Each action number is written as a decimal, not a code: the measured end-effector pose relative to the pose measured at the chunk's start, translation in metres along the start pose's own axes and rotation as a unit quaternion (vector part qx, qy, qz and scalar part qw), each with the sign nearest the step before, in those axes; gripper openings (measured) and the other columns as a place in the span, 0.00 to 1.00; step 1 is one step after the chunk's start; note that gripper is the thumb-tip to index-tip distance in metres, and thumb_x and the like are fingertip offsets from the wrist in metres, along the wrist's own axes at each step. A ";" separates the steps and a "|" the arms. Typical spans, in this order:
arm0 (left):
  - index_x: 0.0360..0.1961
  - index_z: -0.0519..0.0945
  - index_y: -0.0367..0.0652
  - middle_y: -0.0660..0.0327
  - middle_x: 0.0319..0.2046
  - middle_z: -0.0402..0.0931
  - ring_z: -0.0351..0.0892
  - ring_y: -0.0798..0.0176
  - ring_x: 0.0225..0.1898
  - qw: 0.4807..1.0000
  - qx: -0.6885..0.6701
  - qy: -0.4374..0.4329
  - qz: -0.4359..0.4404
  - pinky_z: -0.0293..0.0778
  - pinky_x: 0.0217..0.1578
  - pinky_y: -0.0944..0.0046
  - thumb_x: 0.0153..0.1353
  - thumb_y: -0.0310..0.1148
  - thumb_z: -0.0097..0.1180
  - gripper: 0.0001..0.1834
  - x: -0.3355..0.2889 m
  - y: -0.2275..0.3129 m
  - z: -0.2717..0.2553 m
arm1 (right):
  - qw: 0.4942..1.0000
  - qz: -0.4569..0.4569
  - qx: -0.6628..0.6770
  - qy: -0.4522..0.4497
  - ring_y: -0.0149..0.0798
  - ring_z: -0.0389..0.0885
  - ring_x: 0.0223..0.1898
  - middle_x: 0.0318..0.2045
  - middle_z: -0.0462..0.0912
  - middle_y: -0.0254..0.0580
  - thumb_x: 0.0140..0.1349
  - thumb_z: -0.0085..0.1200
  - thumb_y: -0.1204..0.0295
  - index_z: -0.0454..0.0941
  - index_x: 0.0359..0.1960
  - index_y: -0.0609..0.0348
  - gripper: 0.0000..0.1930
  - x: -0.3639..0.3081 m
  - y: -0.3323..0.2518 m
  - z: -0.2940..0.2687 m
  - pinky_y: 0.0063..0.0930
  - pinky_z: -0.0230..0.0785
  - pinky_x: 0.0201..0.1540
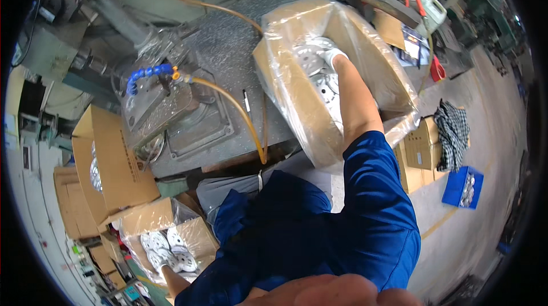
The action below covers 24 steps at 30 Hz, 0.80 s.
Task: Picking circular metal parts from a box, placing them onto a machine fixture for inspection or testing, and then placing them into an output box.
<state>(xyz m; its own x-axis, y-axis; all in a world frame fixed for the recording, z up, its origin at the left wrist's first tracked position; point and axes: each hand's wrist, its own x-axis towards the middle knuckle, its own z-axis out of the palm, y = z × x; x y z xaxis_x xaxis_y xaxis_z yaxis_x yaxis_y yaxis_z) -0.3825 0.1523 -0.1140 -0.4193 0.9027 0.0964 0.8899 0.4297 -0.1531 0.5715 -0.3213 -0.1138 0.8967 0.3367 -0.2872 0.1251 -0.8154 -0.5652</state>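
My right hand (332,58), in a white glove, reaches deep into a cardboard box lined with clear plastic (285,83) on the grey machine table. Its fingers close at the edge of a round, perforated metal disc (311,58). More discs (327,87) lie below it, partly covered by my forearm. Down at the lower left, my left hand (164,266) reaches into a second plastic-lined box (197,234). It is beside several silvery discs (165,244) with holes; its fingers are too small and hidden to make out.
A machine fixture (165,109) with a blue jointed hose (149,72) stands at the left. A tan hose (234,100) crosses the table past a pen (246,100). Another open carton (117,163) stands left. Rightward are a blue bin (463,188) and a checked cloth (451,132).
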 end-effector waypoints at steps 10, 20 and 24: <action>0.61 0.69 0.46 0.49 0.59 0.68 0.67 0.47 0.60 0.984 -0.032 -0.052 0.166 0.63 0.60 0.52 0.55 0.65 0.48 0.41 -0.076 0.033 0.020 | 0.966 -0.180 -0.114 0.145 0.49 0.75 0.50 0.47 0.79 0.51 0.66 0.38 0.63 0.78 0.48 0.56 0.19 0.054 0.021 0.053 0.38 0.67 0.55; 0.62 0.68 0.47 0.52 0.63 0.63 0.59 0.50 0.65 0.995 -0.095 0.022 -0.019 0.56 0.64 0.56 0.53 0.65 0.50 0.42 -0.025 0.033 -0.008 | 0.960 0.061 0.266 0.067 0.46 0.74 0.54 0.60 0.69 0.40 0.64 0.50 0.54 0.66 0.63 0.48 0.28 -0.028 0.000 -0.057 0.38 0.70 0.53; 0.62 0.66 0.45 0.50 0.62 0.64 0.61 0.49 0.64 0.991 -0.074 -0.104 -0.050 0.57 0.64 0.57 0.48 0.67 0.54 0.47 -0.014 0.033 -0.015 | 0.951 0.057 0.290 0.095 0.47 0.73 0.57 0.59 0.72 0.40 0.66 0.45 0.54 0.68 0.62 0.54 0.26 -0.110 -0.021 -0.070 0.38 0.64 0.59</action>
<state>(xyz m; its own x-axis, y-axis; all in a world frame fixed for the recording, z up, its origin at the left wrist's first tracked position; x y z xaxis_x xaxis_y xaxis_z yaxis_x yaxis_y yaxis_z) -0.3444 0.1542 -0.1062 -0.5212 0.8472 -0.1030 0.8520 0.5234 -0.0059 0.5005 -0.3740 -0.0160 0.9580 0.1252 -0.2580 -0.1829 -0.4262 -0.8859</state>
